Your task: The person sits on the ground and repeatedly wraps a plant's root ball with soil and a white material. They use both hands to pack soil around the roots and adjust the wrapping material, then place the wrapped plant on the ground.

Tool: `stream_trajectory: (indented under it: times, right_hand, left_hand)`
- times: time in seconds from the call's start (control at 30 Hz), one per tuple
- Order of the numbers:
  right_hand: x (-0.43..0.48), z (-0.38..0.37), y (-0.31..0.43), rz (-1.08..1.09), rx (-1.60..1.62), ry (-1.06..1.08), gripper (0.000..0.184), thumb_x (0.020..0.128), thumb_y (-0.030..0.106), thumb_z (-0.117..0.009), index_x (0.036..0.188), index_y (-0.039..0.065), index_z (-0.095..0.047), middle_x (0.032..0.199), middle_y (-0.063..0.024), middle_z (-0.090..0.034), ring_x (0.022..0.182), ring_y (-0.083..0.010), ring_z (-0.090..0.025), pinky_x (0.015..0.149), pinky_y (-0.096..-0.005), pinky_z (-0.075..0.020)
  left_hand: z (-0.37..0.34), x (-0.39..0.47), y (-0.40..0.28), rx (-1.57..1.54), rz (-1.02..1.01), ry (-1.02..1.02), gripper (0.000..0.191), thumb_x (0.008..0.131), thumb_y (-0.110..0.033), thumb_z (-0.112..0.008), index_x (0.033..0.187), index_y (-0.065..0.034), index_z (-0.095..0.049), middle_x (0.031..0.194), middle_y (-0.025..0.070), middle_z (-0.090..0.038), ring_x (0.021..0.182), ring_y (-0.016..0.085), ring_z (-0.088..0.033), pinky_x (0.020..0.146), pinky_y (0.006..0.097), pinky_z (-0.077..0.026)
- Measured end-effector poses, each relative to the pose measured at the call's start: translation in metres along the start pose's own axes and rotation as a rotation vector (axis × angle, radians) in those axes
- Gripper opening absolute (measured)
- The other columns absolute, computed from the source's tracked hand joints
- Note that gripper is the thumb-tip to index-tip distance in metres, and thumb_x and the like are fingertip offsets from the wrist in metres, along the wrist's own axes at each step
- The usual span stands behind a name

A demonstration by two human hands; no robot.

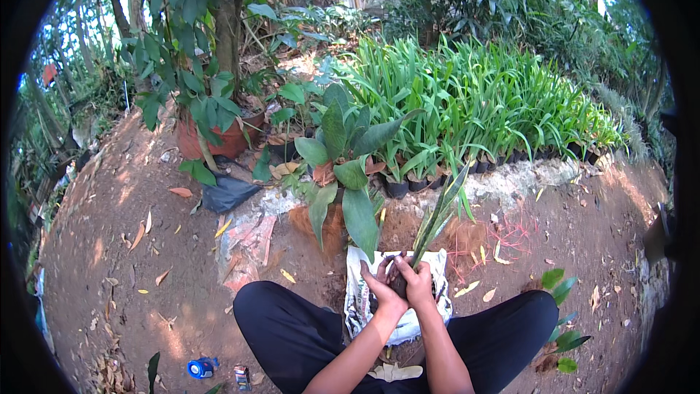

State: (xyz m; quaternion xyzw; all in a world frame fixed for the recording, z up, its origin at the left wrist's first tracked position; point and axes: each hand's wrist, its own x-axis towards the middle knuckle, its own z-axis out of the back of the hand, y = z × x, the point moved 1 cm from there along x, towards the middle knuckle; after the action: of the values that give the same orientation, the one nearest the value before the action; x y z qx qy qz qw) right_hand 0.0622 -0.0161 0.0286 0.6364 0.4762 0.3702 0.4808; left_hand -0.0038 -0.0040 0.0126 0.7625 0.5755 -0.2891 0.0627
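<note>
Both hands are together above a white printed sack (356, 306) that lies between the bent legs, with dark soil showing in it. My left hand (387, 287) cups a dark clump of soil (400, 285) at the base of a snake plant (442, 213). The plant's long, pale-edged leaves lean up to the right. My right hand (418, 282) closes around the lower leaves and the top of the clump. Soil darkens the fingers. Roots, if any, are hidden by the hands.
A broad-leaved plant (358, 175) stands just beyond the sack. Behind it are rows of leafy seedlings in black bags (397, 189) and a large terracotta-coloured pot (219, 139). A blue round object (200, 368) and a small box (242, 378) lie at lower left; a leafy plant (566, 339) is at right.
</note>
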Motion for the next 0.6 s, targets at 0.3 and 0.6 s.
stream_trajectory:
  times: [0.3,0.6]
  right_hand:
    - [0.002,0.005,0.014,0.237,-0.293,-0.012,0.023,0.089,0.02,-0.067,0.098,-0.001,-0.068,0.085,-0.0084,-0.07,0.077,-0.0126,-0.062,0.074,-0.0274,-0.0489]
    - [-0.004,0.004,-0.005,0.017,0.063,-0.026,0.024,0.087,0.02,-0.069,0.076,-0.001,-0.065,0.067,-0.005,-0.064,0.06,-0.0115,-0.059,0.059,-0.0261,-0.0467]
  left_hand:
    - [-0.002,0.007,-0.017,-0.038,0.214,0.246,0.088,0.074,-0.081,-0.041,0.115,-0.0042,-0.056,0.11,0.0132,-0.063,0.104,0.029,-0.059,0.098,0.0437,-0.043]
    - [0.011,0.013,-0.002,0.04,0.258,0.032,0.086,0.075,-0.079,-0.043,0.109,-0.0003,-0.058,0.105,0.0157,-0.066,0.095,0.03,-0.062,0.09,0.0439,-0.047]
